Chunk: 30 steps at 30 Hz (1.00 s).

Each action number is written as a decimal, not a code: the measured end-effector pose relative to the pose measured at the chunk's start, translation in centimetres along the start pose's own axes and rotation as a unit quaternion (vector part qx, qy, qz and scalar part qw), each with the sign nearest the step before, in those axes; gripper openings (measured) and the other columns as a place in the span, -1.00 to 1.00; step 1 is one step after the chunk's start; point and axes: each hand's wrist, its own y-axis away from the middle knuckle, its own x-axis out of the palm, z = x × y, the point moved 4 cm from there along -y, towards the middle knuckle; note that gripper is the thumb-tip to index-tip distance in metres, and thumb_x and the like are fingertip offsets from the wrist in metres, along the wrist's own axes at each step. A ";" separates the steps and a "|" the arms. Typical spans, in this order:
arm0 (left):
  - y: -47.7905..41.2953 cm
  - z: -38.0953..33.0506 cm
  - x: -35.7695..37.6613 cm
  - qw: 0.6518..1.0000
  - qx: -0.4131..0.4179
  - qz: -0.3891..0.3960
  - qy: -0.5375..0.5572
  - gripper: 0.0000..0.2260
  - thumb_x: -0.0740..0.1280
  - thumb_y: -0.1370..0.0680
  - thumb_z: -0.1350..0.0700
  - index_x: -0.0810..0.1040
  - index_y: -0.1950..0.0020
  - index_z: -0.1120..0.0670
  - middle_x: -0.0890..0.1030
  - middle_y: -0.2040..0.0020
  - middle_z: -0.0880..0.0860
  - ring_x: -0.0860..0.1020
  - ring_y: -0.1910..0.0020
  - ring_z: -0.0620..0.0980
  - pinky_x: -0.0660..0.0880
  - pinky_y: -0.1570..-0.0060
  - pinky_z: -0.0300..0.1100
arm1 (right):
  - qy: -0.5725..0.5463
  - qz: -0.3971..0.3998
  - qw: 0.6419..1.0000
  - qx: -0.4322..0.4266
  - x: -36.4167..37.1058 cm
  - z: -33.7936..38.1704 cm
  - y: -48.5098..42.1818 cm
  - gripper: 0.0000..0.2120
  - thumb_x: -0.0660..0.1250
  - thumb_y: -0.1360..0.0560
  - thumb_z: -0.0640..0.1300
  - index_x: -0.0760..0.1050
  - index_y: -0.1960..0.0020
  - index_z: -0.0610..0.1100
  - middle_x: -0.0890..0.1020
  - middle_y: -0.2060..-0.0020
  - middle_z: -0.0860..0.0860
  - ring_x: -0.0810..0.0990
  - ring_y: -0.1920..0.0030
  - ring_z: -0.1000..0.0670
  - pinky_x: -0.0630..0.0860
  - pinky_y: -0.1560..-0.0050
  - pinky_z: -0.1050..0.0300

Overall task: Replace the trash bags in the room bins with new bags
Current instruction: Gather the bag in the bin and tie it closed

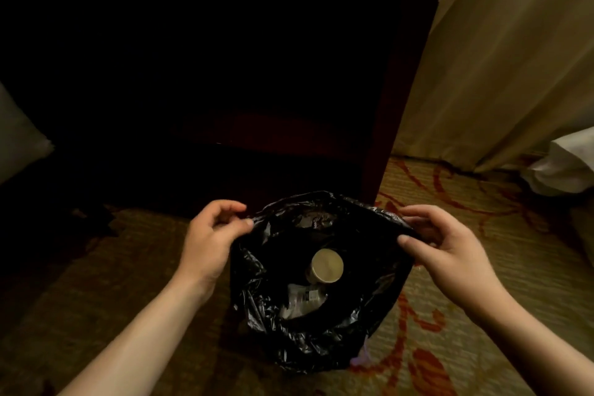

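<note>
- The step in hand looks like taking out the used liner: both hands hold the crumpled black plastic trash bag [308, 344] by its rim, mouth pulled open.
- The left hand [213, 235] pinches the rim's left edge between thumb and curled fingers [244, 223]. The right hand [450, 251] pinches the right edge the same way.
- The bag sits low on the patterned yellow-and-red carpet [466, 315], just in front of the dark wooden cabinet [411, 74]. Whether a bin is under the plastic I cannot tell.
- Inside lie a round pale-lidded cup [326, 265] and a clear plastic bottle [302, 299].
- Next, probably gather the rim together and lift straight up, keeping the mouth upward so nothing spills. The film looks thin and glossy and may tear under a hard pull.
</note>
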 end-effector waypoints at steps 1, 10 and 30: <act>0.1 0.1 -0.2 1.000 0.011 -0.011 -0.017 -0.79 0.45 -0.51 0.26 0.61 -0.06 0.00 0.61 0.10 0.02 0.60 0.18 -0.16 0.53 0.14 -0.29 | 0.029 0.025 0.998 0.044 0.2 -0.1 0.5 -0.57 0.46 -0.43 0.14 0.45 -0.26 0.31 0.64 -0.07 0.24 0.64 -0.04 0.16 0.60 0.04 0.16; 0.2 0.5 -0.7 0.997 -0.025 0.009 -0.070 -0.73 0.48 -0.50 0.25 0.66 -0.18 0.07 0.63 0.23 0.04 0.61 0.24 -0.12 0.57 0.05 -0.14 | 0.116 0.141 0.953 0.243 1.0 -1.3 4.3 -0.88 0.50 -0.45 0.06 0.65 0.06 0.07 0.72 0.26 -0.03 0.63 0.36 0.05 0.59 0.29 -0.02; -0.2 -0.8 -0.6 0.998 0.061 -0.019 -0.024 -0.81 0.43 -0.53 0.24 0.66 0.12 -0.07 0.67 0.14 0.00 0.61 0.11 -0.11 0.53 0.22 -0.41 | -0.026 -0.045 0.993 0.105 -1.2 1.3 3.2 -0.92 0.42 -0.54 -0.05 0.62 -0.02 0.08 0.73 0.23 -0.02 0.72 0.25 -0.04 0.69 0.22 -0.15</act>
